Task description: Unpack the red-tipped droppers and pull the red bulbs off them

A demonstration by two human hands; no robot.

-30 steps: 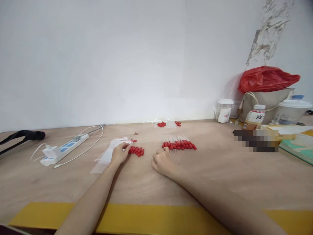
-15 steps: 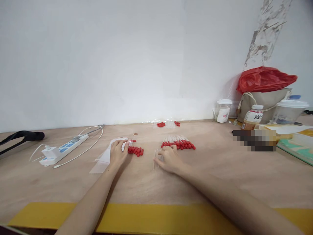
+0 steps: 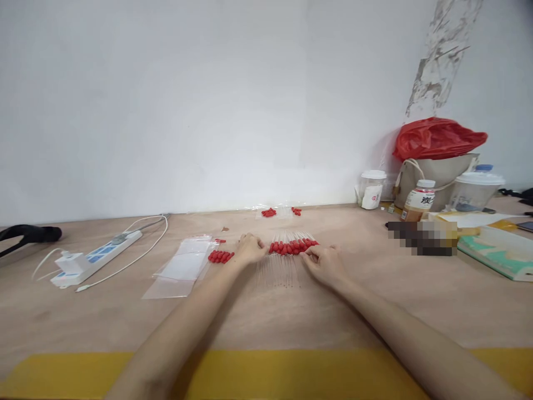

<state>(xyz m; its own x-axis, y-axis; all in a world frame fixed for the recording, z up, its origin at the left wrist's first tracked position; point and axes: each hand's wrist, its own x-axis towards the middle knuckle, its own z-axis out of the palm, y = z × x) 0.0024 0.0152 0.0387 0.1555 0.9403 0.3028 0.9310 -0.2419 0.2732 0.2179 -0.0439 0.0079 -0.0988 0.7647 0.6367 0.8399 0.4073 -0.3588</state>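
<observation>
A row of thin clear sticks with red bulb-like ends (image 3: pixel 291 246) lies on the table, the stems pointing both away from me and towards me. My left hand (image 3: pixel 249 249) is closed at the row's left end, its fingertips bent against the red ends. At the right end, my right hand (image 3: pixel 326 263) has thumb and forefinger together on the outermost sticks. Both hands squeeze the row from its sides. Left of my left hand lies a smaller pile of red ends (image 3: pixel 220 256), partly covered by my wrist. Beside that pile are flat clear plastic bags (image 3: pixel 183 264).
A white power strip (image 3: pixel 97 258) with cables stands on the left. Near the wall lie small bagged red pieces (image 3: pixel 268 212). To the right are a lidded cup (image 3: pixel 372 190), a drink bottle (image 3: pixel 418 201), a red plastic bag (image 3: pixel 439 139) and a green-and-white pad (image 3: pixel 497 250). Yellow tape (image 3: pixel 266 372) edges the table.
My left hand has moved right, from the plastic bags and small pile to the row's left end. My right hand has shifted from the clear stems to its right end. More stems now point towards me.
</observation>
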